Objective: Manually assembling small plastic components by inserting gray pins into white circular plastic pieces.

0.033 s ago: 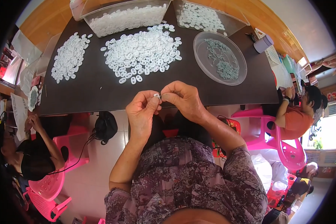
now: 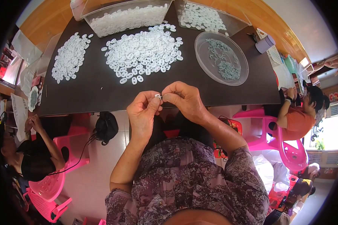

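My left hand [image 2: 142, 111] and my right hand [image 2: 184, 99] meet at the near edge of a dark table [image 2: 90, 93]. Their fingertips pinch one small white plastic piece [image 2: 158, 96] between them. Just beyond the hands lies a big pile of white oval rings [image 2: 143, 52]. A smaller spread of white rings [image 2: 69, 56] lies at the table's left. A round clear dish [image 2: 222, 58] with small grey-green parts sits to the right of the big pile.
Two clear bins with white pieces [image 2: 125, 17] [image 2: 204, 17] stand at the table's far edge. A small lavender cup [image 2: 264, 44] stands at the right. People sit on pink chairs at the left [image 2: 30, 157] and at the right [image 2: 296, 116]. A black bag [image 2: 106, 127] hangs under the table.
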Action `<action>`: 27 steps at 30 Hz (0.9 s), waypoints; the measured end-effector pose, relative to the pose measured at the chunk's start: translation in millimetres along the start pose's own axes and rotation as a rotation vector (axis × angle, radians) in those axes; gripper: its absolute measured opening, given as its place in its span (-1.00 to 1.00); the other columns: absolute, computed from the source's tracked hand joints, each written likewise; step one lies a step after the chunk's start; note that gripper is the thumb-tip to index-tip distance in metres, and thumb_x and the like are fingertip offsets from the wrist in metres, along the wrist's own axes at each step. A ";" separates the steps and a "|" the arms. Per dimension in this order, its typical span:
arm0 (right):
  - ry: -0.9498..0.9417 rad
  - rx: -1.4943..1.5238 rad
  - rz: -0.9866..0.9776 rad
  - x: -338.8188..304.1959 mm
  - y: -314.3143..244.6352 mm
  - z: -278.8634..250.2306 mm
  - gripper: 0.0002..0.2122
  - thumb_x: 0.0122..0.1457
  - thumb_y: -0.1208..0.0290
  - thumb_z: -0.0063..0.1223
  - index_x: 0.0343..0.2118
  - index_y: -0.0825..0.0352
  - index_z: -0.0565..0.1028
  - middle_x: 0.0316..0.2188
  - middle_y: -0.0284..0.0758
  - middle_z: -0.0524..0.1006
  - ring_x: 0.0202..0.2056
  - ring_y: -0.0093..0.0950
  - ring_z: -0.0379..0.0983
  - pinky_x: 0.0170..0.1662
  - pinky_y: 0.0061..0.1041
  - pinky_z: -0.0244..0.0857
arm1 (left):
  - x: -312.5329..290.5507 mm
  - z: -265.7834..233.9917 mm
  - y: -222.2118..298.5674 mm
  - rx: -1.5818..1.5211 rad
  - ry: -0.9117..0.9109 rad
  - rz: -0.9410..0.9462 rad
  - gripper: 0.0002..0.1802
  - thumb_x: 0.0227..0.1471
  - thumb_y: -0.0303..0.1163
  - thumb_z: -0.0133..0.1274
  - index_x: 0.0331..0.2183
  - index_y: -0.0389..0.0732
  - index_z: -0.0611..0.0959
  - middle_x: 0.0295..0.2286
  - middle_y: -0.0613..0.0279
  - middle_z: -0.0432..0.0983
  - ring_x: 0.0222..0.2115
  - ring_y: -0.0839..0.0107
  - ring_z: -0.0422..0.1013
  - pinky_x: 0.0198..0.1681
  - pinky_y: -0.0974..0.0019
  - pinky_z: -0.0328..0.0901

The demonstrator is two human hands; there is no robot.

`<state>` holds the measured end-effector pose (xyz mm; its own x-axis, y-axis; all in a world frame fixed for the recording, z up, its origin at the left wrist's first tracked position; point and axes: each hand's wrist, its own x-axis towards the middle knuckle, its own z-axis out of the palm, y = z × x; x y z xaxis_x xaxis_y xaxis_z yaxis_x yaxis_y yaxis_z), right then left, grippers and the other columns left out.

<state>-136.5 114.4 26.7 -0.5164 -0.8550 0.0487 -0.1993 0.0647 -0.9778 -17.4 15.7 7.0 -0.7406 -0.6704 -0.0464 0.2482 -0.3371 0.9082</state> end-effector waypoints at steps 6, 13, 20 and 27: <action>0.034 -0.029 -0.022 -1.6 2.8 4.2 -0.93 0.09 0.56 0.00 -0.39 0.45 0.46 -0.46 -0.40 0.48 -0.37 -0.68 0.37 -0.28 -0.66 0.29 | -1.2 -0.9 -3.6 0.003 0.000 0.014 -0.90 0.01 -0.51 0.05 -0.37 -0.34 0.55 -0.53 0.29 0.48 -0.58 0.60 0.35 -0.53 0.58 0.22; 0.081 0.030 -0.028 -4.3 9.6 9.3 -0.92 0.10 0.55 0.00 -0.37 0.46 0.44 -0.47 -0.41 0.48 -0.39 -0.70 0.36 -0.30 -0.67 0.29 | -4.8 1.8 -4.9 0.029 0.015 0.020 -0.91 0.04 -0.50 0.03 -0.36 -0.31 0.54 -0.53 0.37 0.44 -0.57 0.68 0.29 -0.51 0.63 0.19; 0.100 0.043 -0.036 -5.5 10.0 15.4 -0.93 0.11 0.56 -0.02 -0.38 0.46 0.43 -0.48 -0.42 0.47 -0.40 -0.71 0.35 -0.32 -0.68 0.28 | -5.9 1.5 -8.8 0.041 0.042 0.032 -0.92 0.04 -0.50 0.02 -0.37 -0.31 0.53 -0.53 0.39 0.42 -0.57 0.68 0.28 -0.51 0.63 0.18; 0.177 -0.220 -0.234 -2.1 29.7 24.7 -0.96 0.10 0.57 -0.05 -0.43 0.43 0.41 -0.52 -0.36 0.41 -0.46 -0.61 0.34 -0.38 -0.61 0.26 | -10.7 5.5 -19.3 0.209 0.139 0.160 -0.94 0.04 -0.52 0.02 -0.40 -0.31 0.54 -0.55 0.40 0.41 -0.58 0.69 0.27 -0.54 0.61 0.20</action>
<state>-120.8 105.3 -7.5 -0.5682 -0.7585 0.3191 -0.4933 0.0036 -0.8698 -17.6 33.0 -7.8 -0.6059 -0.7932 0.0608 0.2107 -0.0863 0.9737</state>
